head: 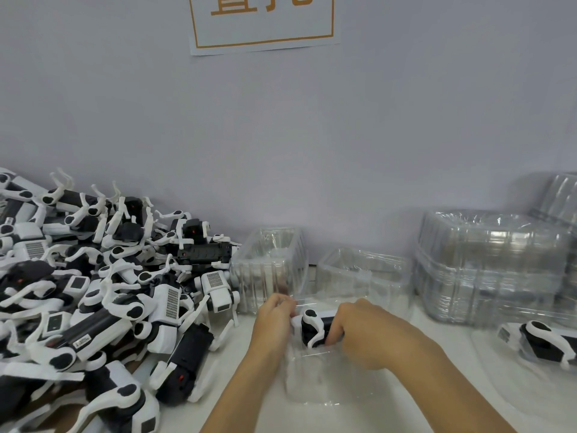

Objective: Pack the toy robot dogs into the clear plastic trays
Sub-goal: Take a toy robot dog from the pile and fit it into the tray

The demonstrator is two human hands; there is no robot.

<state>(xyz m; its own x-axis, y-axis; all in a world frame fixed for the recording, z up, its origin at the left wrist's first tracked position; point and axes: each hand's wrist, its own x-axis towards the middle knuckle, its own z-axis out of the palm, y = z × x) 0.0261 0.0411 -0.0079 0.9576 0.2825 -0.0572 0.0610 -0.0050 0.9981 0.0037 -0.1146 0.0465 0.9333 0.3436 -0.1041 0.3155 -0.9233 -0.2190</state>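
A black-and-white toy robot dog [313, 328] lies in a clear plastic tray [315, 382] on the white table in front of me. My left hand [273, 320] grips the dog's left end, fingers curled at the tray's rim. My right hand [362, 332] grips the dog's right end and covers most of its body. A large heap of loose robot dogs [103, 295] fills the left side of the table.
Two loose clear trays [271, 264] [365, 273] stand behind my hands by the wall. Tall stacks of clear trays [493, 267] fill the back right. At the right edge a packed tray with a robot dog [546, 342] lies. An orange-framed paper sign [262, 23] hangs above.
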